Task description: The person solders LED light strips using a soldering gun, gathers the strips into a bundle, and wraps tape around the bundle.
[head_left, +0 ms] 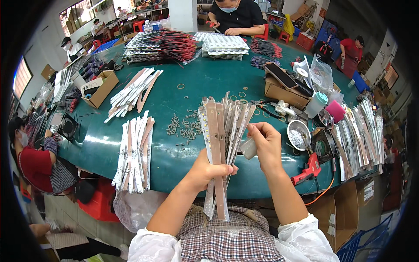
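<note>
My left hand (211,169) is closed around the lower part of a fanned bundle of LED strips (214,126), long white and pinkish-tan boards with small yellow chips. The bundle stands upright in front of my apron, its lower ends sticking out below the fist. At the bundle's right edge is my right hand (267,146), fingers curled and thumb close to the outermost strip. Against its palm side shows a translucent whitish piece (248,148); what the fingers grip is partly hidden. Small metal parts (185,127) lie scattered on the green table (174,100) behind the bundle.
Strip piles (133,153) lie left, more strips (358,135) right. Also right are a metal bowl (298,134), a red glue gun (307,169) with an orange cord, and a cardboard box (283,94). Wired boards (157,46) and a co-worker (238,17) are across the table.
</note>
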Demonstrator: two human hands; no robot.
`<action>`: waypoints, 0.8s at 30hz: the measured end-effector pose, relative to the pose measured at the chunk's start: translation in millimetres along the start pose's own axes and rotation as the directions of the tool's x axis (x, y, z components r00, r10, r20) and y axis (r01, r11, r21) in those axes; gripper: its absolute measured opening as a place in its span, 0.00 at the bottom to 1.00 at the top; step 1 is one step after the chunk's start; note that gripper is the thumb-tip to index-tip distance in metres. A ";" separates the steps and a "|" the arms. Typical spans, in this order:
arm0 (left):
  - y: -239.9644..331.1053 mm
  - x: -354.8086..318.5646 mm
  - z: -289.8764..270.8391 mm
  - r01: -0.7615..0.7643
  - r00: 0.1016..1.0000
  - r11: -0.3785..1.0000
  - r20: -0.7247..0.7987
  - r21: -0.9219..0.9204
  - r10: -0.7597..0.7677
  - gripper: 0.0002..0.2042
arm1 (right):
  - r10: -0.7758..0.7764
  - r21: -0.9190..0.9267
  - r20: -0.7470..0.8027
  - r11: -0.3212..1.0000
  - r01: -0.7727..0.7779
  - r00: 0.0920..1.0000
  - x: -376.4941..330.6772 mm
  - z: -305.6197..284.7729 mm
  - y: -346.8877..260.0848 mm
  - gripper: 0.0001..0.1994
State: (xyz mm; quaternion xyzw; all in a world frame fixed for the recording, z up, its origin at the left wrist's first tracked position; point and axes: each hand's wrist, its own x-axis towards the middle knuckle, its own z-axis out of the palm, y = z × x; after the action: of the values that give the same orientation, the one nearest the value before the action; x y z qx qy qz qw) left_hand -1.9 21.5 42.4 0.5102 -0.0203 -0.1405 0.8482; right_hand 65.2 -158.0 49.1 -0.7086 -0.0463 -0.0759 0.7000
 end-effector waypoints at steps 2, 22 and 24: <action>-0.7 -0.8 -3.5 -0.006 0.999 1.000 0.042 0.009 0.005 0.24 | 0.005 -0.073 0.026 0.997 -0.003 1.000 1.6 -0.8 6.1 0.08; -16.6 3.2 -22.7 -0.030 0.990 0.952 0.122 -0.304 0.070 0.30 | -0.270 -0.412 0.282 0.833 0.370 0.921 4.1 2.5 -0.9 0.07; -12.0 2.2 -26.5 0.073 0.993 0.954 0.106 -0.292 -0.044 0.31 | -0.193 -0.424 0.330 0.844 0.327 0.924 1.7 -3.2 -0.9 0.07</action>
State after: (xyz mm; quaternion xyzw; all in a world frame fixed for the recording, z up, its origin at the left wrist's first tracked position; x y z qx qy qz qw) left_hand 2.4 38.4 19.0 0.3708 -0.0258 -0.1920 0.9083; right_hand 66.5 -161.3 50.2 -0.8478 -0.2193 -0.0812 0.4760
